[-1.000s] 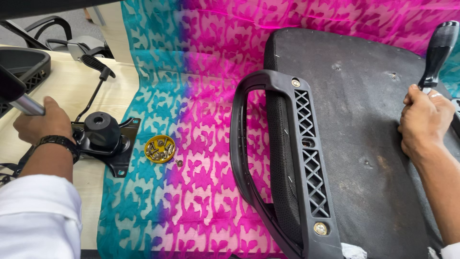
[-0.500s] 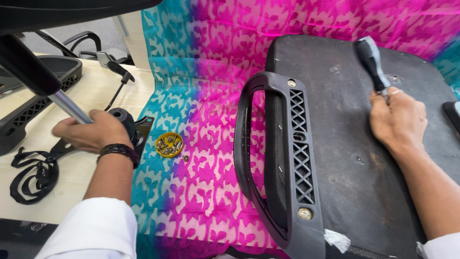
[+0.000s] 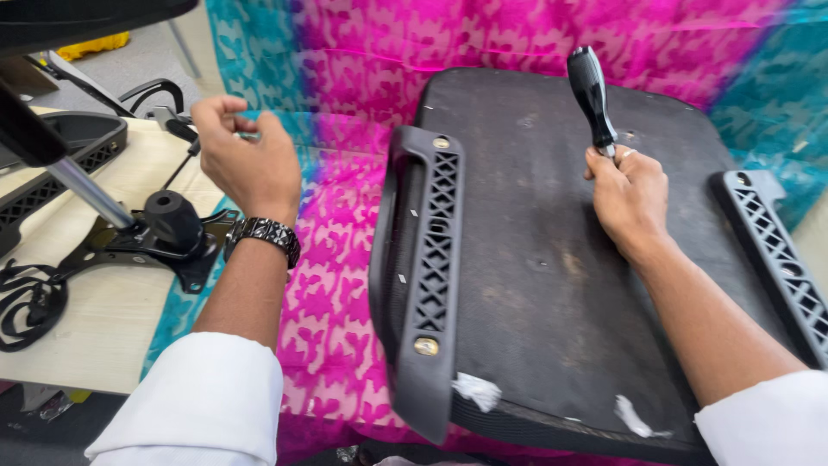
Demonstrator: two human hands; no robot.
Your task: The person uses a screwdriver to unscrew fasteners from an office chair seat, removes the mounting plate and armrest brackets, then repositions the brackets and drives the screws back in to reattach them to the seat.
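My right hand [image 3: 628,192] has its fingers wrapped tight around the lower end of a black-handled screwdriver [image 3: 591,91], right of centre in the frame. The handle stands up out of the fist; the shaft below is hidden by the hand. I judge the tool light and stiff, and the smooth grip could slip unless I hold it low, as now.

My left hand [image 3: 246,160], upper left, is raised with its fingers pinched around a small metal piece [image 3: 247,135], probably a screw. It looks tiny and easy to drop.

Under the right hand lies the upturned black chair seat [image 3: 535,285], filling the middle and right of the frame. It seems rigid and rather heavy; the ribbed armrest [image 3: 423,267] bolted along its left edge looks the best place to grab. A second armrest [image 3: 776,259] sits at the right edge.

The seat rests on a pink and teal cloth [image 3: 336,259]. At left, on the pale bench [image 3: 103,311], a black chair mechanism with gas cylinder [image 3: 147,229] and loose black cords [image 3: 30,302] crowd the left arm's side.
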